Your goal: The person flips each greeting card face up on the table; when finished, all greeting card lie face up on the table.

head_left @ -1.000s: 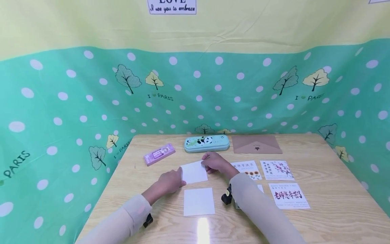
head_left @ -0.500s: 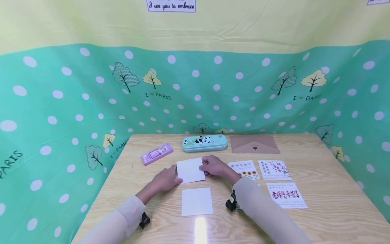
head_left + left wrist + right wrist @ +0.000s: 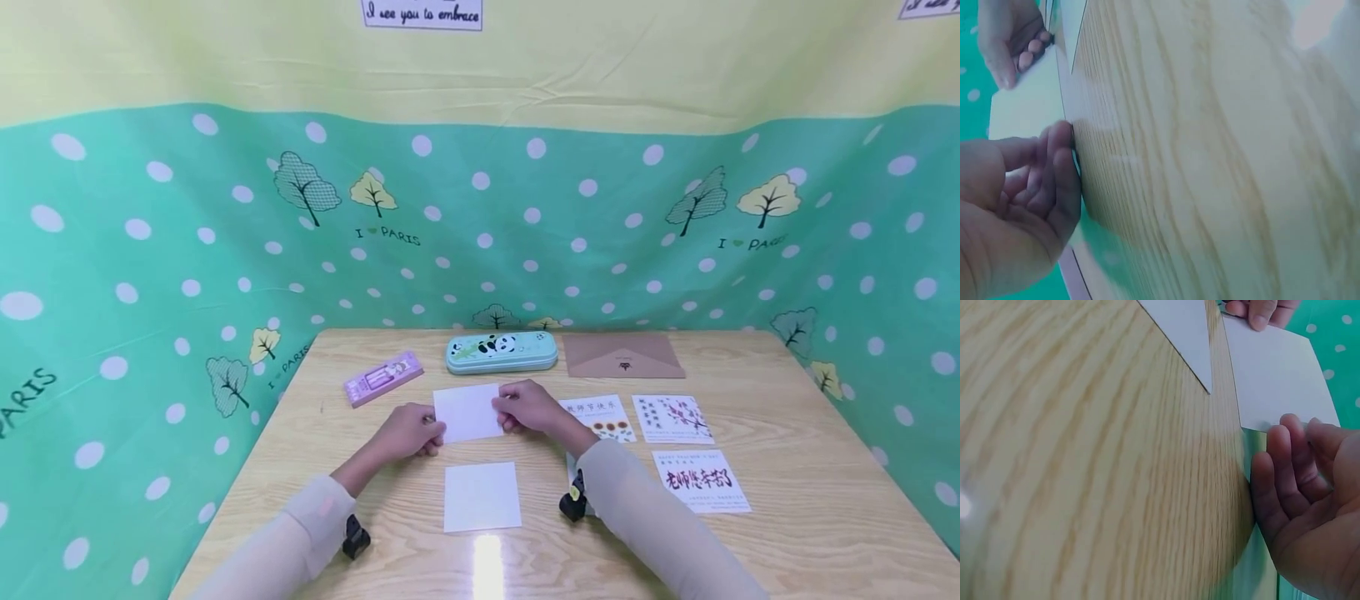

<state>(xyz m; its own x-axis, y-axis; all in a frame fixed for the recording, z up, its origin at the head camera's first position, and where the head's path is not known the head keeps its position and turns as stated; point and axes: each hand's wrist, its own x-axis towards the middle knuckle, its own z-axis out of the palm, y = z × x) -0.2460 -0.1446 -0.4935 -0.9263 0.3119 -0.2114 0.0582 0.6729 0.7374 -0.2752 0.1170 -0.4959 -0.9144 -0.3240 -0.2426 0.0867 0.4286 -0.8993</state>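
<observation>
A blank white card (image 3: 468, 412) is held between both hands, a little above the wooden table or touching it; I cannot tell which. My left hand (image 3: 408, 431) pinches its left edge with thumb and curled fingers. At the right edge, thumb and fingertips of my right hand (image 3: 531, 406) pinch it. The right wrist view shows the same card (image 3: 1279, 375) reaching from the right hand (image 3: 1310, 506) to the other hand's fingers. A second blank white card (image 3: 482, 497) lies flat on the table just nearer to me.
Behind the hands are a purple box (image 3: 384, 379), a mint panda pencil case (image 3: 501, 352) and a brown envelope (image 3: 624, 356). Printed cards lie at right: sunflowers (image 3: 600, 417), blossoms (image 3: 672, 419), red lettering (image 3: 701, 482). My right sleeve partly covers another card. A polka-dot cloth (image 3: 480, 225) hangs behind.
The held card has been straightened and shifted slightly away from me. My left hand's grip moved from the lower left corner up along the left edge. The right hand keeps its hold.
</observation>
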